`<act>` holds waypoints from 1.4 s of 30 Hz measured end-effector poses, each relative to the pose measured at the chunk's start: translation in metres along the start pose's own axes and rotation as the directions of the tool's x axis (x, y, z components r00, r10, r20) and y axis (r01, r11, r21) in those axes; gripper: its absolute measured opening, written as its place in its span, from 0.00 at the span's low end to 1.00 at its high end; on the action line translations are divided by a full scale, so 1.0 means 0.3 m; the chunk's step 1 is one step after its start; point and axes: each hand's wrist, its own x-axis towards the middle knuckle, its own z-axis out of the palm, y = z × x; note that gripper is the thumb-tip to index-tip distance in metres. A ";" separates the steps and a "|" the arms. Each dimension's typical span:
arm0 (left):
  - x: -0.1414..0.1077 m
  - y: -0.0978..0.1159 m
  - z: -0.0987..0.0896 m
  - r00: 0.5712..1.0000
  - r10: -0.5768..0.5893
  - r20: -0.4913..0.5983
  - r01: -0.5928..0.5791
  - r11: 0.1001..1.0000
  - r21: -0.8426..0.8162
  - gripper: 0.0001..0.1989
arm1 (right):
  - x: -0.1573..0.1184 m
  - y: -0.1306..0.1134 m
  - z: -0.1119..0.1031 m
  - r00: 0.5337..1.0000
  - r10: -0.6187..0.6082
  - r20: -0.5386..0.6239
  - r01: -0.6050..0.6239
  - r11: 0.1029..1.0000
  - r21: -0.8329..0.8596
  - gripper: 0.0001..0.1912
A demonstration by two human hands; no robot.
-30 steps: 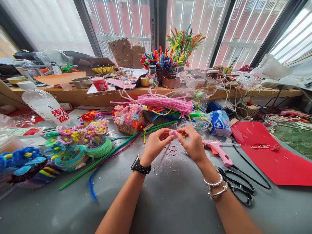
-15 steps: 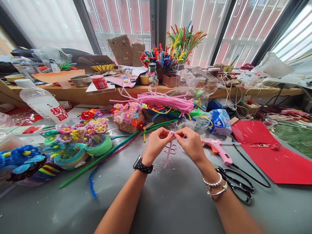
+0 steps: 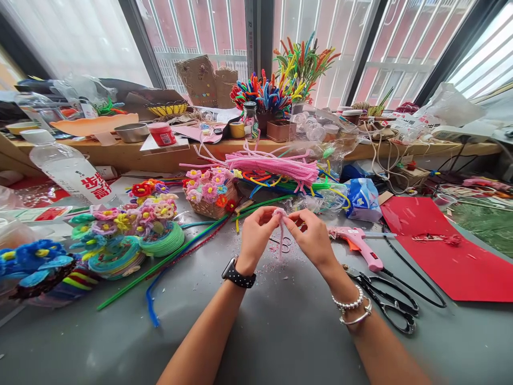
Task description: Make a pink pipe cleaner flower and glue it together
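Observation:
Between my two hands, over the grey table, is a small looped piece of pale pink pipe cleaner (image 3: 281,227) with one end hanging down. My left hand (image 3: 258,235) pinches it from the left with thumb and forefinger. From the right, my right hand (image 3: 312,235) grips the same piece, fingertips close to the left ones. Small scissors (image 3: 285,245) lie on the table just behind the hanging end, partly covered. A bundle of pink pipe cleaners (image 3: 276,167) lies beyond my hands.
A pink glue gun (image 3: 366,251), black-handled scissors (image 3: 390,302) and a red sheet (image 3: 449,251) lie to the right. Pipe-cleaner flowers in a basket (image 3: 210,206), green stems (image 3: 140,278) and a bottle (image 3: 68,168) are to the left.
The hanging pink end has swung to the right and looks shorter. Both hands have shifted slightly, and the loop between the fingertips has turned.

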 end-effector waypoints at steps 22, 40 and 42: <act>-0.001 0.053 -0.023 0.976 -0.202 0.080 0.215 0.950 -0.229 0.11 | -0.015 -0.011 -0.034 0.819 -0.573 -0.004 0.504 0.724 -0.472 0.10; 0.012 0.051 -0.083 0.912 -0.163 0.376 0.223 0.967 -0.121 0.09 | 0.001 -0.049 -0.087 0.898 -0.439 0.021 0.437 0.886 -0.154 0.04; 0.013 0.053 -0.089 0.898 -0.170 0.406 0.218 0.973 -0.075 0.09 | 0.008 -0.051 -0.098 0.908 -0.412 0.077 0.418 0.903 -0.096 0.04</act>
